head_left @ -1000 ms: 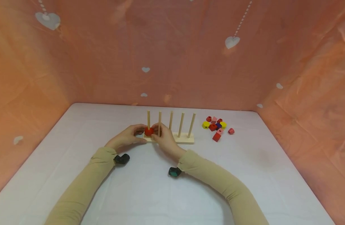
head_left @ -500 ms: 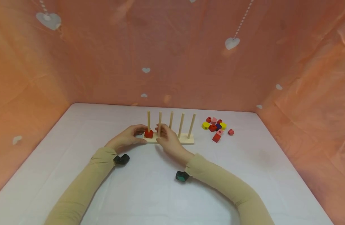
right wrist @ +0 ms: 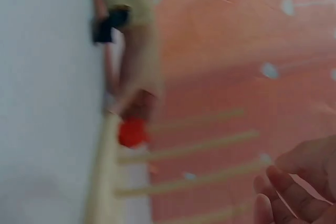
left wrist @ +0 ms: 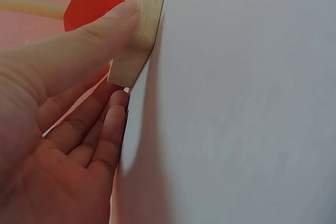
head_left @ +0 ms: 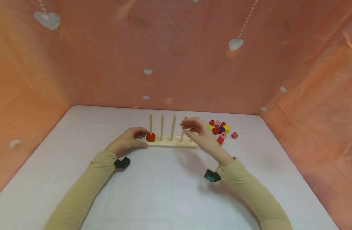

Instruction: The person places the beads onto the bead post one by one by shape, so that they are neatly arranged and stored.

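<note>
A wooden peg stand with several upright pegs stands mid-table in the head view. On its leftmost peg a red faceted bead sits down at the base. My left hand holds the stand's left end; in the left wrist view the thumb lies along the front edge beside the red bead, and the fingers bend about the end of the base. Raised before the two right pegs, my right hand has loosely bent fingers and nothing in them. The right wrist view is blurred.
Right of the stand lies a loose group of beads: red, yellow, pink and dark blue. A single red bead lies apart. Orange cloth with hearts walls the white table.
My right hand has let go of the red bead, which dropped to the base of the leftmost peg, and moved right and up. The left hand keeps its place on the stand.
</note>
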A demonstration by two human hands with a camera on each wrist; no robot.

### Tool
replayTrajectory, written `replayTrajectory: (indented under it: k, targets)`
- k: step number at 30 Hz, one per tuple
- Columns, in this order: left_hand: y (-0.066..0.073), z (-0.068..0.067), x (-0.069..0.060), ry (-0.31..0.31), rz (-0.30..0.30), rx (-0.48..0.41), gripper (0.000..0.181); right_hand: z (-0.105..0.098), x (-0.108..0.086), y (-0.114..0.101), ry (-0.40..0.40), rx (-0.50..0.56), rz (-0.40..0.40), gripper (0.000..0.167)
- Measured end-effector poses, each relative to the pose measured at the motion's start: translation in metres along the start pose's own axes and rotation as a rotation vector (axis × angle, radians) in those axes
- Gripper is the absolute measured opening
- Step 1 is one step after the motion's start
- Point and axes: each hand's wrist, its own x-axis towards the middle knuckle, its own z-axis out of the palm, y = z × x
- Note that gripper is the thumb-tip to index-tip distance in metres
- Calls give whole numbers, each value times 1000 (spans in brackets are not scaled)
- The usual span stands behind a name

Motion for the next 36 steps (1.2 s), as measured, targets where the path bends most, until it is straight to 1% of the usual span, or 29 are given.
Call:
replayTrajectory:
  k: [3, 6, 8, 10, 13, 16, 19, 23, 25, 28, 33, 36]
  targets:
    - [0, -2, -1, -9, -4, -9, 60, -27, 2, -7, 104, 19, -14, 29]
    - [0, -4, -1, -23, -11, 5, 61, -52, 2, -5, 192, 8, 23, 28]
    - [1, -4, -1, -30, -13, 14, 60, -68, 2, 2, 214, -25, 67, 30]
    - [0, -4, 0, -33, -11, 16, 60, -81, 2, 14, 216, -63, 131, 32]
    - [0, -4, 0, -38, -14, 6, 60, -96, 2, 33, 193, -122, 221, 35]
    - [-1, -3, 1, -38, -20, 5, 61, -105, 1, 53, 172, -167, 295, 37]
    - [-1, -2, 0, -38, -21, 9, 61, -110, 2, 72, 143, -227, 328, 37]
    - [0, -1, -1, -31, -32, 0, 61, -114, 6, 91, 57, -314, 346, 40]
    - [0, -1, -1, -28, -38, -4, 61, -113, 8, 96, 7, -351, 348, 42]
    - [1, 0, -2, -29, -41, -8, 61, -111, 11, 100, -47, -423, 354, 44]
    - [1, 0, -2, -26, -34, -16, 60, -108, 15, 105, -96, -549, 369, 45]
    - [0, 0, -2, -23, -22, -10, 60, -107, 16, 107, -121, -590, 379, 44]
